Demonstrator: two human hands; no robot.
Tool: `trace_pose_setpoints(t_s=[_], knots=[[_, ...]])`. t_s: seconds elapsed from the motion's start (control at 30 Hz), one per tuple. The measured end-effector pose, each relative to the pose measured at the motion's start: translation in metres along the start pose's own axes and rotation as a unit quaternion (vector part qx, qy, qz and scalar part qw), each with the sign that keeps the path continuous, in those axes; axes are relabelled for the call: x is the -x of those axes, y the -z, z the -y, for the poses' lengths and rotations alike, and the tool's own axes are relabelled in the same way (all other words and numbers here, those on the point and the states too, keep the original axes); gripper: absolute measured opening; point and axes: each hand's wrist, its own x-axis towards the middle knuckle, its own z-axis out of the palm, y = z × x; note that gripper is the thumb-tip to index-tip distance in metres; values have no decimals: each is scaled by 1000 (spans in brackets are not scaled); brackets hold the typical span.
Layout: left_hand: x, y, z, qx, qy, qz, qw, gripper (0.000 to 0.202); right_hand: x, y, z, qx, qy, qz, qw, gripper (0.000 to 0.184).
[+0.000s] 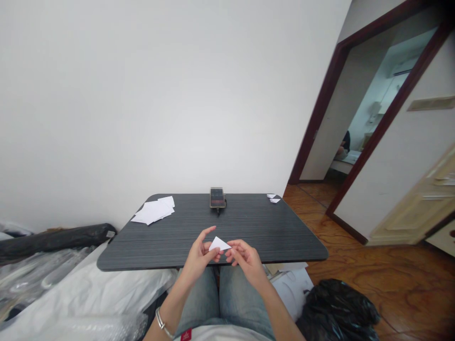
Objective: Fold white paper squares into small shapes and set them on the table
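A small white piece of folded paper (219, 243), triangular in outline, is held up over the near edge of the dark table (249, 227). My left hand (201, 253) pinches its left side between thumb and fingers, the index finger sticking out above. At the paper's right corner, my right hand (246, 258) closes thumb and fingertips on the tip. Farther off on the left lies a loose pile of white paper sheets (154, 210). Two small folded paper pieces (275, 201) rest at the far right corner of the table.
A small dark device on a stand (217, 198) is at the table's back, near the white wall. Plastic-wrapped bundles (64, 284) lie on the left. A black plastic bag (337, 308) sits on the wooden floor at right, below a doorway where part of a person shows.
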Motion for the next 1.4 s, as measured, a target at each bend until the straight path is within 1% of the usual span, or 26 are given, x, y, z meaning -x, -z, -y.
trace_pose_setpoints(t_s=[0.07, 0.13, 0.23, 0.33, 0.43, 0.5, 0.67, 0.93, 1.07, 1.17, 1.3, 1.4], knots=[[1, -2, -1, 6, 4, 7, 1000, 72, 0, -1, 0, 4, 8, -20, 1000, 25], [1, -3, -1, 3, 13, 15, 1000, 64, 0, -2, 1, 15, 20, -40, 999, 23], [0, -5, 2, -8, 20, 17, 1000, 47, -1, -3, 3, 31, 35, -51, 998, 17], [-2, -4, 7, -25, 12, 11, 1000, 39, -3, -4, 4, 18, 20, -63, 998, 16], [-4, -2, 11, -47, -10, 6, 999, 39, -5, -4, 5, -12, -13, -65, 998, 19], [-4, -1, 13, -61, -23, 4, 998, 40, -5, -3, 5, -27, -24, -64, 997, 20], [-4, -1, 15, -79, -28, 9, 996, 41, -5, -3, 2, -56, -27, -65, 996, 22], [-2, -5, 14, -88, -41, 6, 995, 38, -6, -5, 1, -115, -38, -59, 991, 20], [-2, -7, 16, -97, -42, 10, 994, 37, -7, -7, -1, -126, -45, -93, 987, 20], [-2, -7, 18, -117, -52, 4, 992, 31, -8, -7, -3, -120, -48, -117, 985, 19], [-2, -7, 18, -154, -69, -2, 986, 25, -10, -6, -5, -110, -41, -123, 985, 20], [-1, -9, 18, -176, -78, -14, 981, 25, -9, -7, -6, -103, -32, -130, 986, 22]])
